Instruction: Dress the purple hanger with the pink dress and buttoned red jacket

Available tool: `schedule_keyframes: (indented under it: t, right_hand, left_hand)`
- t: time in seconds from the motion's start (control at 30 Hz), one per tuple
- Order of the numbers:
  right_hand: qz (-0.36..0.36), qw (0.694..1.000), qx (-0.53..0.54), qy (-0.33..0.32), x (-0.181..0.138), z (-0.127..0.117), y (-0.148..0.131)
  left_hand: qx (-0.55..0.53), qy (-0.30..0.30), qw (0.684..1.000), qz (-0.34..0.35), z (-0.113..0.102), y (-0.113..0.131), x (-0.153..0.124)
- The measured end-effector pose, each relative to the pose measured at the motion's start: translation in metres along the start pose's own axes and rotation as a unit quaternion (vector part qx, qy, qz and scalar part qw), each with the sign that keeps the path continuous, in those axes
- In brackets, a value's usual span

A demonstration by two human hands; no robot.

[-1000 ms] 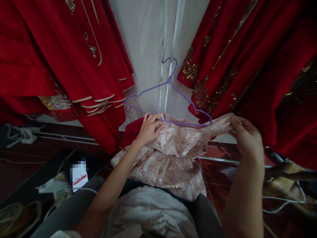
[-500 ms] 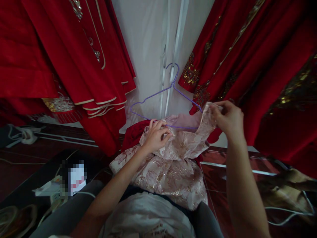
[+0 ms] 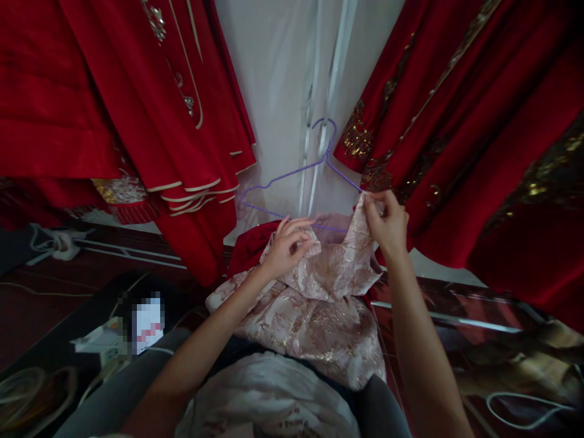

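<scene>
A pink brocade garment [image 3: 314, 304] with gold flower patterns lies bunched over my lap. A purple wire hanger [image 3: 298, 176] sits partly inside its top edge, hook pointing up and away. My left hand [image 3: 287, 246] pinches the cloth at the hanger's lower bar. My right hand [image 3: 387, 222] is closed on the garment's right corner, lifted against the hanger's right arm. A dark red cloth [image 3: 249, 246] shows under the garment, left of my left hand.
Red embroidered robes hang at the left [image 3: 114, 109] and the right [image 3: 479, 134], with a pale plastic sheet [image 3: 283, 91] between them. A white cable coil [image 3: 55, 240] lies at the far left. Papers and cords [image 3: 100, 340] lie on the dark floor.
My right hand has swung the garment's corner inward and upward from the far right, up to the hanger's right arm. My left hand has stayed at the lower bar. The view has shifted slightly.
</scene>
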State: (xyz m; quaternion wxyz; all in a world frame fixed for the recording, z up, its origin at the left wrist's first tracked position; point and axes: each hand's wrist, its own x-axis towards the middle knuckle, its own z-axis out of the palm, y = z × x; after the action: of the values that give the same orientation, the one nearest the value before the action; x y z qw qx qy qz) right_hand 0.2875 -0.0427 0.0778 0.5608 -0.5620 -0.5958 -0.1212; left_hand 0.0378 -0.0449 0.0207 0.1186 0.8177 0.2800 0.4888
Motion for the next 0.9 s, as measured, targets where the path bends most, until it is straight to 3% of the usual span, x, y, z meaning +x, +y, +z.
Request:
schedule_keyframes:
  t: [0.1,0.13,0.23,0.3,0.33,0.5,0.67,0.77,0.9]
  right_hand:
    - [0.004,1.000,-0.008,0.005,0.006,-0.003,0.004]
    - [0.003,1.000,-0.012,0.003,0.008,-0.004,0.006]
    - [0.002,1.000,-0.022,0.002,0.011,-0.006,0.008]
    - [0.005,1.000,-0.018,0.001,0.011,-0.006,0.009]
    - [0.007,1.000,-0.014,-0.002,0.010,-0.006,0.009]
    - [0.002,0.999,-0.041,-0.002,0.012,-0.008,0.011]
    - [-0.025,0.997,-0.078,0.009,0.018,-0.019,0.008]
    - [-0.023,0.997,-0.072,0.005,0.018,-0.021,0.006]
    - [0.001,0.999,-0.036,-0.007,0.014,-0.014,0.009]
  left_hand:
    - [-0.114,0.122,0.979,-0.116,-0.024,-0.034,0.003]
    - [-0.147,0.184,0.956,-0.176,-0.032,-0.051,0.004]
    - [-0.233,0.355,0.840,-0.339,-0.058,-0.102,0.000]
    - [-0.268,0.387,0.797,-0.377,-0.073,-0.125,-0.007]
    - [-0.274,0.392,0.793,-0.376,-0.078,-0.131,-0.011]
    - [-0.222,0.396,0.841,-0.295,-0.087,-0.134,-0.018]
    - [-0.186,0.373,0.876,-0.241,-0.092,-0.126,0.003]
    - [-0.168,0.328,0.907,-0.204,-0.100,-0.114,0.029]
    - [-0.149,0.218,0.954,-0.145,-0.108,-0.085,0.069]
